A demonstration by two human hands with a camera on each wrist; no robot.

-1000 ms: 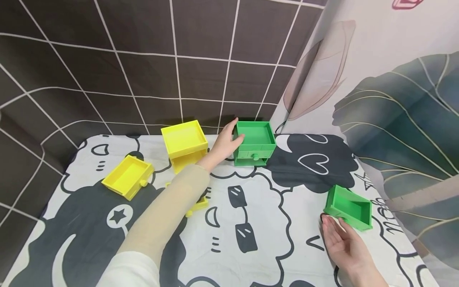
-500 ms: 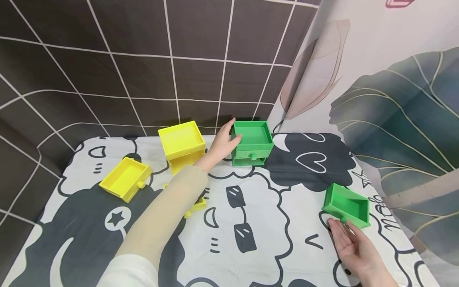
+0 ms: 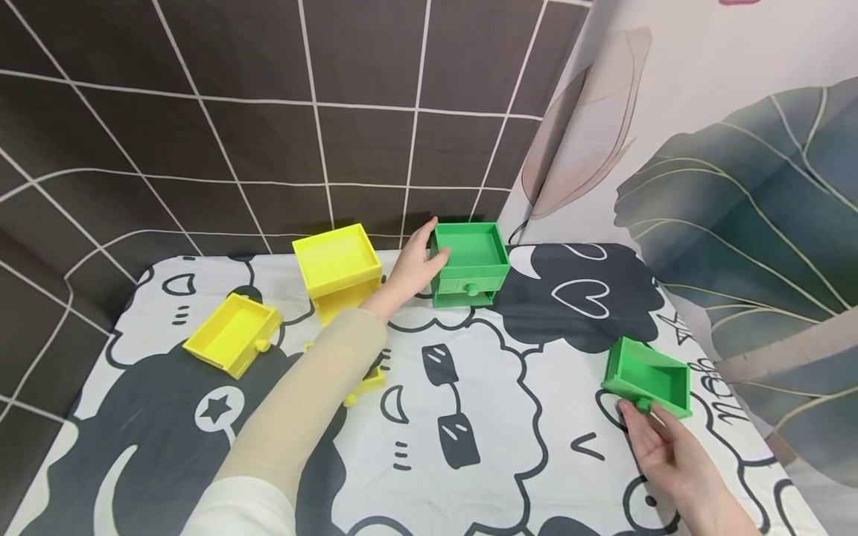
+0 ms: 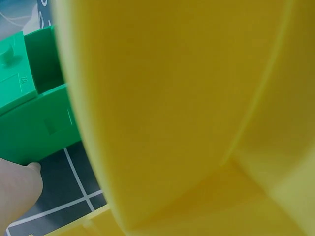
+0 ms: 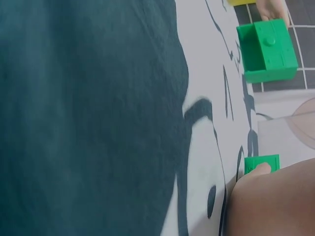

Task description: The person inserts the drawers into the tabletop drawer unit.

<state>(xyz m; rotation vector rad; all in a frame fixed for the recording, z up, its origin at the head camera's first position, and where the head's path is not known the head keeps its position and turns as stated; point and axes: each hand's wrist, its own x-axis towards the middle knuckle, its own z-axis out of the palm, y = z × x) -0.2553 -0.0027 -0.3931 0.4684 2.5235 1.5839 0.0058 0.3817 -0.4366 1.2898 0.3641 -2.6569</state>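
My left hand (image 3: 413,266) rests against the left side of a small green toy cabinet (image 3: 471,264), fingers straight towards its back and thumb over the left rim. One drawer with a round knob sits in the cabinet; the slot below is empty. In the head view, my right hand (image 3: 670,447) is at a loose green drawer (image 3: 649,377) on the cloth, thumb and index fingertips on either side of its knob (image 3: 643,405). The right wrist view shows a finger overlapping that green drawer (image 5: 269,160). A yellow cabinet wall (image 4: 197,98) fills most of the left wrist view.
A yellow cabinet (image 3: 338,268) with an empty lower slot stands left of the green one. One yellow drawer (image 3: 234,335) lies further left; another yellow drawer (image 3: 370,383) is partly hidden under my left forearm. A dark gridded curtain (image 3: 268,134) hangs behind the patterned cloth (image 3: 496,372).
My right hand has moved slightly right and closer to the green drawer, its thumb and index finger now around the knob. The left hand stays at the green cabinet. The view shifts slightly.
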